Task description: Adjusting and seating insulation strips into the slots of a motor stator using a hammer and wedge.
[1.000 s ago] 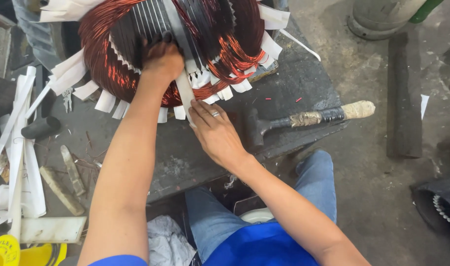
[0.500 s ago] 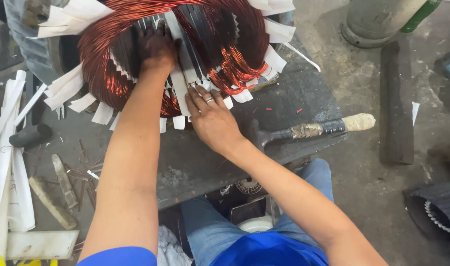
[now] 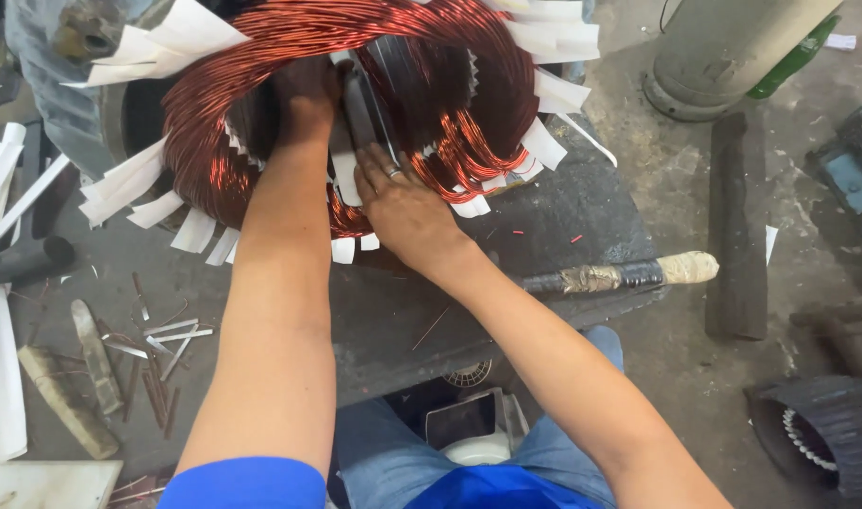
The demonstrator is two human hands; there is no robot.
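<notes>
Since the frame half a second back, the view has slid so the stator [image 3: 346, 104] sits lower and nearer; both hands stay in about the same spots on it. Hammer handle [image 3: 620, 276] now lies just right of the right wrist, its head hidden under the arm.

Left hand [image 3: 304, 94] reaches into the stator bore past the copper coils [image 3: 223, 113], fingers curled out of sight inside; cannot tell what it grips. Right hand [image 3: 403, 203] lies flat and open, fingers spread on the white paper strip [image 3: 344, 160] at the near rim, pressing, nothing clasped; ring on one finger.

Stator lies on its side at the far end of the dark bench [image 3: 544, 226], white paper tabs [image 3: 554, 94] sticking out around the winding.

Left on the bench: black-handled tool [image 3: 25, 259], wood wedges [image 3: 68, 401], thin metal slivers [image 3: 167, 335], long white strips [image 3: 2, 377]. Right on the floor: dark bar [image 3: 737, 236], grey cylinder [image 3: 723, 47], ribbed housing [image 3: 827, 434].

Both forearms cross the bench and cover its middle.
</notes>
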